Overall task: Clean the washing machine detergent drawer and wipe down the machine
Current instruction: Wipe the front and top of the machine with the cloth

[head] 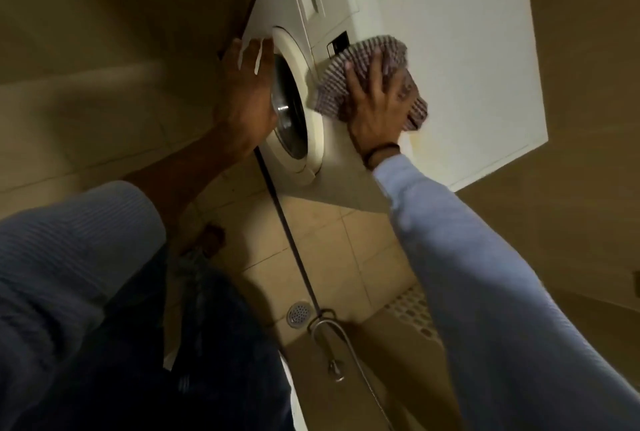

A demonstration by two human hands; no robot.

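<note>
The washing machine (450, 50) sits far right and looks tilted in this view: its front, with the round door (294, 112), faces left, and its top faces right. Your left hand (246, 84) lies flat with fingers spread at the door's rim. Apart from it, your right hand (377, 108), fingers splayed, presses a checked cloth (384, 50) against the front's upper edge.

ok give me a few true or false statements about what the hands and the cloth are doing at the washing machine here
1. The right hand presses a checked cloth against the washing machine. True.
2. The left hand holds a spray bottle. False: it rests flat beside the door, holding nothing.
3. A round drain sits in the tiled floor. True.
4. The right sleeve is rolled to the elbow. False: it reaches the wrist.
</note>
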